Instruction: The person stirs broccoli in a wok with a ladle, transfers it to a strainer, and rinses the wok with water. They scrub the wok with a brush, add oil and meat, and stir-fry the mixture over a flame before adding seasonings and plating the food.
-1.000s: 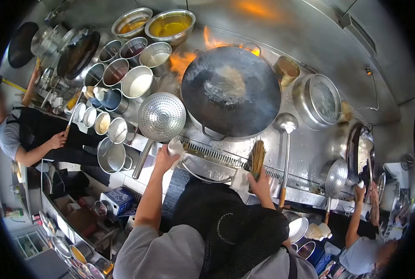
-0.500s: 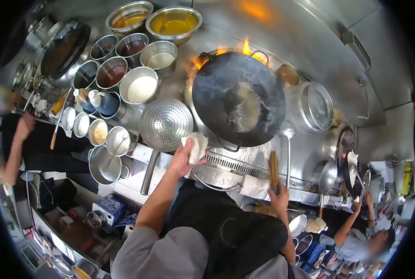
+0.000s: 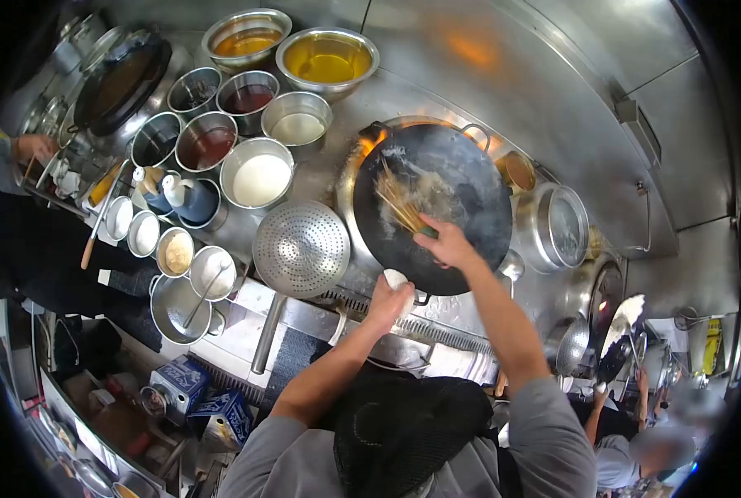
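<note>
A big dark wok (image 3: pixel 482 195) sits over the burner, with steaming liquid inside and flame at its far left edge. My right hand (image 3: pixel 448 243) is closed round the green-bound end of a bamboo wok brush (image 3: pixel 397 199), its bristles down in the wok. At the wok's near rim my left hand (image 3: pixel 387 305) is closed on a folded white cloth (image 3: pixel 398 280), just left of the wok's near loop handle (image 3: pixel 422 299). A perforated strainer (image 3: pixel 302 247) with a long handle lies left of the wok.
Seasoning pots (image 3: pixel 257 176) and two bowls of yellow liquid (image 3: pixel 327 60) stand at the left. Beyond the wok, at right, is a steel pot (image 3: pixel 568 224); a ladle (image 3: pixel 511 266) lies nearer. A co-worker's arm (image 3: pixel 596 415) holds another pan at far right; another person stands left.
My right hand has brought the bamboo brush from beside the ladle up into the wok. My left hand, with the cloth, has moved right to the wok's near rim. The flames look lower.
</note>
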